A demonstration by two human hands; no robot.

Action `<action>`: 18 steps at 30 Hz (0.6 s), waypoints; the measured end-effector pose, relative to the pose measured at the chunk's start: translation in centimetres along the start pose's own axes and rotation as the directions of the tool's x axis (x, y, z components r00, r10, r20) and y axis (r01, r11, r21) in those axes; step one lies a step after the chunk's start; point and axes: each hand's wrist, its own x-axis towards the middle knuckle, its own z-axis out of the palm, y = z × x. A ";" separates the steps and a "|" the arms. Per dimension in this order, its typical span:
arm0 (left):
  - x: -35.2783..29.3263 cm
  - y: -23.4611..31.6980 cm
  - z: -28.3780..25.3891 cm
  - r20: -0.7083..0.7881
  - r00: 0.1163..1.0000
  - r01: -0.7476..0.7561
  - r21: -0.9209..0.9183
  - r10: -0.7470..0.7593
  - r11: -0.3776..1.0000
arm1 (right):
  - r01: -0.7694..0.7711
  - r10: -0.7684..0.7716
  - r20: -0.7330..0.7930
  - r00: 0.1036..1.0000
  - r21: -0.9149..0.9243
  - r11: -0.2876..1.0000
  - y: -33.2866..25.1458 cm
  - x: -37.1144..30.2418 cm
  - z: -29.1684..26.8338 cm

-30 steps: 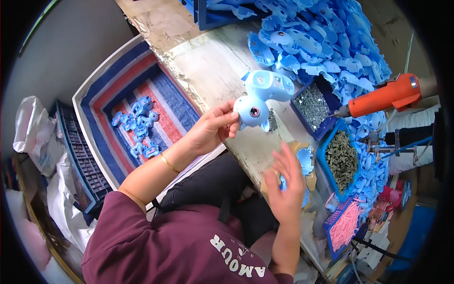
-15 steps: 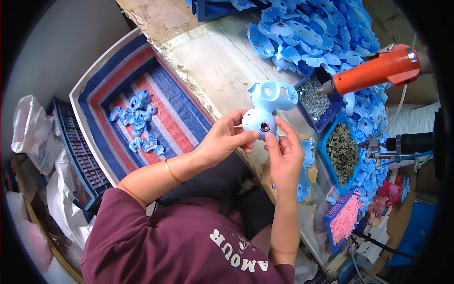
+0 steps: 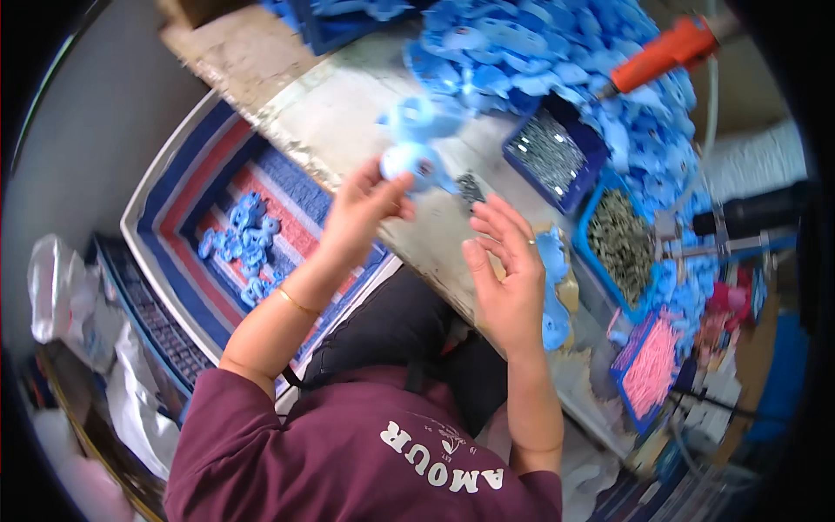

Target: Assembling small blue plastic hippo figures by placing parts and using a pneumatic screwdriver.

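Note:
My left hand (image 3: 358,213) grips a light blue plastic toy animal (image 3: 416,165), its round head and dark-pupilled eye showing above the table edge. Motion smears the toy, so its upper body is unclear. Off to the right, my right hand (image 3: 511,287) is apart from the toy, fingers stretched and nothing in them. A small heap of dark bits (image 3: 470,188) lies on the table between the toy and that hand. Just beyond the right hand, blue shell halves (image 3: 555,291) rest on a tan holder.
An orange power screwdriver (image 3: 665,56) hangs at upper right, over a heap of blue shells (image 3: 522,43). Silver screws (image 3: 546,152) fill a dark blue tray; grey-green pieces (image 3: 621,239) and pink sticks (image 3: 651,374) fill others. At left, a striped-lined bin (image 3: 187,187) holds several blue toys.
My right hand has let go of the toy and opened. The left hand has carried the toy left and away from me. The view has shifted too.

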 end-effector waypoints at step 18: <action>2.5 1.0 -3.7 -0.035 0.912 -0.228 0.786 0.409 0.575 | -0.358 0.361 -0.658 0.661 0.146 0.922 4.2 -10.9 -20.9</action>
